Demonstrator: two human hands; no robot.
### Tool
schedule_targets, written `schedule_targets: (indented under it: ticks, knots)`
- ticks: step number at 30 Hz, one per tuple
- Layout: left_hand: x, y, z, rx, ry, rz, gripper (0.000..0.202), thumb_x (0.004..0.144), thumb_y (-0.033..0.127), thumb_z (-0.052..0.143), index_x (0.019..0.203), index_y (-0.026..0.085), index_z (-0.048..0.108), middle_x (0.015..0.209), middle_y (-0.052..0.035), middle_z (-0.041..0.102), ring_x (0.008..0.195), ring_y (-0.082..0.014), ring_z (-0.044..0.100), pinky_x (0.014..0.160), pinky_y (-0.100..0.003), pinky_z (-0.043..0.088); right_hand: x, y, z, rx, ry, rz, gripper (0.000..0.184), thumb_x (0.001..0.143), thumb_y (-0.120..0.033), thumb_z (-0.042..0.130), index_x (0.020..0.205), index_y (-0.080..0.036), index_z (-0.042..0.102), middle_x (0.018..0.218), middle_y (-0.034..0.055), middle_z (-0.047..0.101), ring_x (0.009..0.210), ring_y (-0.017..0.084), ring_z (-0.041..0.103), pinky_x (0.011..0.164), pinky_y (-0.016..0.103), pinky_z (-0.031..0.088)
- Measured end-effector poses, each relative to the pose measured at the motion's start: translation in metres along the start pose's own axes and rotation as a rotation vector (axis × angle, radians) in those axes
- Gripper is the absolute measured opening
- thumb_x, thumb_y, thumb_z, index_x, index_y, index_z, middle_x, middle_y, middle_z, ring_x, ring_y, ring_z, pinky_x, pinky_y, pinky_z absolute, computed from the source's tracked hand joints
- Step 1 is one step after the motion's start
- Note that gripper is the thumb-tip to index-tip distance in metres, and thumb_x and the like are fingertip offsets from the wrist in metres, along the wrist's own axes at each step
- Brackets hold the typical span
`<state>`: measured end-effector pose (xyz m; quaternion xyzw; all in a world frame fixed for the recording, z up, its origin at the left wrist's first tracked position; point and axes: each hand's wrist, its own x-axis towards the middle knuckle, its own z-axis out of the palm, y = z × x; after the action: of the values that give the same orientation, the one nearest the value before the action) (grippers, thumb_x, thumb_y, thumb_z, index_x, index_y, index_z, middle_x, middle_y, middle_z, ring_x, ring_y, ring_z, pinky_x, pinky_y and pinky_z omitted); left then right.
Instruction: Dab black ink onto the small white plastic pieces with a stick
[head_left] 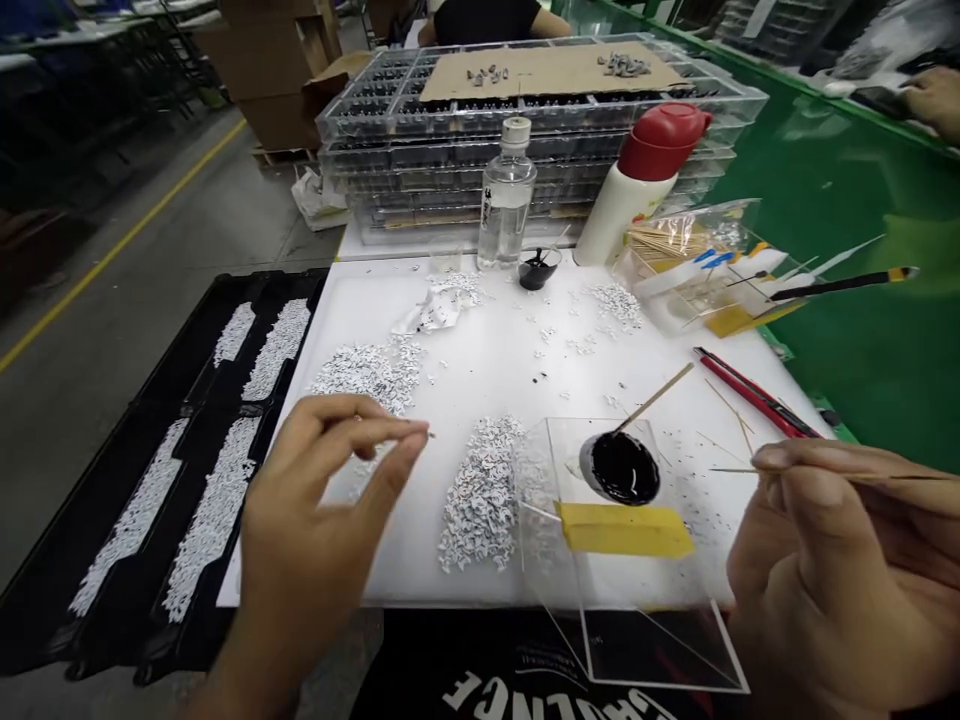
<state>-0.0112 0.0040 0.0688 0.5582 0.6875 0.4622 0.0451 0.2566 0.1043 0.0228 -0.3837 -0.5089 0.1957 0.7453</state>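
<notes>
The left fingers (364, 432) pinch a tiny part (430, 435) above the bench (401, 540), the right fingers (821, 490) grip a thin stick (733, 470) by its near right corner, and between them, toward the near edge, a heap of white pieces (480, 495) lies beside a clear stand (561, 450) bearing black liquid (628, 472).

Front cup (587, 462) is sitting in or on the stand (645, 640), can't say which; stick (655, 397) is leaning in it. Parts pile (480, 500) is lying left. Bottle (507, 210) and flask (630, 195) are standing behind, before tray stack (420, 160).
</notes>
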Motion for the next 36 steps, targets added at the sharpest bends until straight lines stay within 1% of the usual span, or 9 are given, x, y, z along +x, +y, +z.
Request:
schedule_targets:
  ticks: [1, 3, 6, 10, 16, 19, 25, 31, 36]
  knots:
    - [0.007, -0.009, -0.003, 0.118, -0.084, 0.000, 0.007, 0.098, 0.028, 0.076, 0.100, 0.032, 0.080, 0.108, 0.0020, 0.067, 0.089, -0.0129, 0.066, 0.067, -0.025, 0.055, -0.001, 0.004, -0.001, 0.024, 0.005, 0.000, 0.022, 0.071, -0.025, 0.096, 0.082, -0.024, 0.077, 0.077, -0.0017, 0.075, 0.066, 0.015, 0.069, 0.063, 0.033, 0.056]
    - [0.021, -0.026, -0.001, 0.297, -0.258, 0.000, 0.008, 0.099, 0.032, 0.073, 0.099, 0.031, 0.082, 0.111, 0.0001, 0.069, 0.092, -0.0174, 0.069, 0.069, -0.030, 0.056, -0.004, 0.010, -0.002, 0.051, -0.011, 0.015, 0.021, 0.071, -0.016, 0.095, 0.084, -0.021, 0.079, 0.080, 0.0011, 0.078, 0.068, 0.016, 0.072, 0.064, 0.033, 0.058]
    - [0.037, -0.044, 0.013, 0.390, -0.356, -0.003, 0.009, 0.098, 0.029, 0.074, 0.096, 0.027, 0.083, 0.112, -0.0022, 0.071, 0.094, -0.0237, 0.071, 0.078, -0.039, 0.059, -0.010, 0.012, -0.002, 0.040, -0.040, 0.039, 0.020, 0.075, -0.008, 0.091, 0.088, -0.020, 0.081, 0.085, 0.0025, 0.079, 0.072, 0.015, 0.073, 0.067, 0.032, 0.057]
    - [0.047, -0.055, 0.029, 0.466, -0.364, 0.007, 0.013, 0.098, 0.024, 0.071, 0.098, 0.025, 0.084, 0.116, -0.0055, 0.071, 0.100, -0.0294, 0.070, 0.083, -0.046, 0.059, -0.014, 0.013, -0.003, 0.007, -0.064, 0.072, 0.020, 0.077, -0.007, 0.089, 0.090, -0.021, 0.082, 0.086, 0.0029, 0.078, 0.075, 0.015, 0.073, 0.068, 0.032, 0.056]
    - [0.045, -0.049, 0.018, 0.483, -0.252, 0.041, 0.026, 0.105, 0.024, 0.061, 0.125, 0.022, 0.077, 0.123, -0.0091, 0.069, 0.106, -0.0303, 0.070, 0.085, -0.047, 0.059, -0.016, 0.014, -0.008, -0.043, -0.083, 0.106, 0.018, 0.077, -0.011, 0.090, 0.089, -0.020, 0.081, 0.087, 0.0037, 0.078, 0.077, 0.017, 0.072, 0.070, 0.035, 0.055]
    - [0.039, -0.043, 0.020, 0.440, -0.304, 0.088, 0.019, 0.102, 0.024, 0.067, 0.117, 0.026, 0.079, 0.115, -0.0050, 0.071, 0.103, -0.0269, 0.071, 0.082, -0.042, 0.060, -0.018, 0.013, -0.009, -0.056, -0.095, 0.106, 0.017, 0.078, -0.011, 0.089, 0.090, -0.020, 0.081, 0.087, 0.0037, 0.078, 0.077, 0.017, 0.072, 0.069, 0.035, 0.055]
    - [0.032, -0.041, 0.048, 0.386, -0.465, 0.219, 0.015, 0.098, 0.020, 0.075, 0.109, 0.028, 0.082, 0.103, -0.0015, 0.074, 0.096, -0.0225, 0.071, 0.072, -0.033, 0.058, -0.019, 0.013, -0.008, -0.065, -0.101, 0.113, 0.017, 0.080, -0.013, 0.090, 0.091, -0.022, 0.081, 0.089, 0.0025, 0.078, 0.080, 0.017, 0.072, 0.073, 0.035, 0.056]
    - [0.032, -0.047, 0.057, 0.370, -0.513, 0.404, 0.019, 0.103, 0.017, 0.067, 0.106, 0.029, 0.082, 0.110, -0.0037, 0.074, 0.092, -0.0209, 0.067, 0.064, -0.028, 0.051, -0.021, 0.013, -0.009, -0.092, -0.129, 0.164, 0.014, 0.084, -0.019, 0.089, 0.094, -0.023, 0.079, 0.093, 0.0017, 0.077, 0.085, 0.017, 0.072, 0.075, 0.033, 0.057]
    - [0.034, -0.049, 0.061, 0.385, -0.513, 0.520, 0.019, 0.106, 0.017, 0.060, 0.106, 0.021, 0.079, 0.106, -0.0048, 0.076, 0.089, -0.0208, 0.064, 0.064, -0.030, 0.049, -0.021, 0.013, -0.007, -0.091, -0.118, 0.155, 0.016, 0.082, -0.021, 0.091, 0.092, -0.022, 0.078, 0.091, 0.0010, 0.077, 0.082, 0.017, 0.072, 0.075, 0.033, 0.058]
